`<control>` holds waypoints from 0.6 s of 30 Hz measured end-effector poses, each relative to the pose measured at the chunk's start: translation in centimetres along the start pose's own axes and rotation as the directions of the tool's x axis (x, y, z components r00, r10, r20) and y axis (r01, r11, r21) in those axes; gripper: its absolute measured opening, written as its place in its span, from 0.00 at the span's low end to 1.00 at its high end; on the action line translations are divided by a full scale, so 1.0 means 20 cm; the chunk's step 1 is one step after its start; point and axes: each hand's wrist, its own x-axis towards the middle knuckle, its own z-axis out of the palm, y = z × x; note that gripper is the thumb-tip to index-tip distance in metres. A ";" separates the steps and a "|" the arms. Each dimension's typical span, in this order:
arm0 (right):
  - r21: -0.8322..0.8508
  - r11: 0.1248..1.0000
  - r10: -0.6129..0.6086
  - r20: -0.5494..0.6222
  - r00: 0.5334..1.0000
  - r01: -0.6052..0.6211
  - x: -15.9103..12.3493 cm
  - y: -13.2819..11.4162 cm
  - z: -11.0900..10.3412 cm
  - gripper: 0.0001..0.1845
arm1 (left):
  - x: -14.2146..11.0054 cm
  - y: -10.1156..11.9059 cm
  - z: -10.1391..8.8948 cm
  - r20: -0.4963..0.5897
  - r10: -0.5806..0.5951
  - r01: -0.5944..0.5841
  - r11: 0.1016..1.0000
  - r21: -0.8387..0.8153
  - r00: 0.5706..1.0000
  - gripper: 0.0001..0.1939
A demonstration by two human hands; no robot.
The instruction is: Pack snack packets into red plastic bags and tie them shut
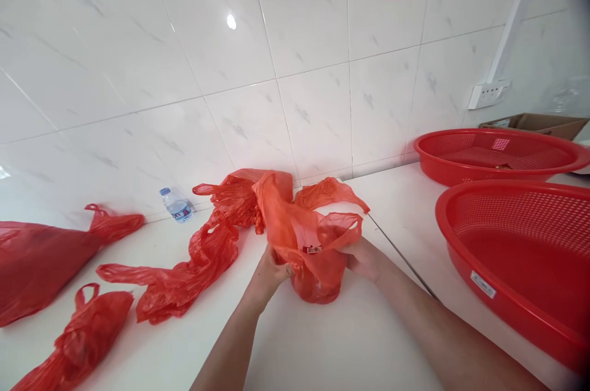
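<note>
Between my hands is a red plastic bag (318,283), its mouth spread toward me at the middle of the white table. My left hand (271,271) is closed on the bag's left side, thumb toward the front. On the other side my right hand (362,256) grips the rim near a handle loop; its fingers are partly hidden by the plastic. Inside the bag shows a small item with a red and white printed label (312,249), too small to name. Just behind lie more crumpled red bags (235,194).
Left on the table are a crumpled red bag (184,274), a knotted one (92,329) and a large filled one (41,262). A water bottle (176,205) leans by the tiled wall. Two red plastic baskets (461,256) stand right, with a cardboard box (544,123) behind.
</note>
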 end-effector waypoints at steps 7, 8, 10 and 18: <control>0.155 0.983 -0.071 -0.157 0.985 0.095 -0.02 -0.08 -0.04 0.20 | -0.18 -0.02 -0.15 -0.159 -0.158 0.127 0.974 -0.190 0.975 0.14; 0.170 0.978 -0.089 -0.192 0.977 0.122 -0.02 -0.09 -0.05 0.20 | -0.19 -0.03 -0.18 -0.207 -0.173 0.123 0.964 -0.236 0.963 0.16; 0.166 0.972 -0.124 -0.245 0.962 0.167 -0.02 -0.11 -0.07 0.19 | -0.20 -0.04 -0.24 -0.270 -0.196 0.117 0.952 -0.282 0.943 0.18; 0.022 0.999 -0.022 -0.052 0.998 0.023 0.00 -0.01 -0.08 0.32 | -0.20 -0.07 -0.29 -0.312 -0.169 0.056 0.939 -0.340 0.935 0.18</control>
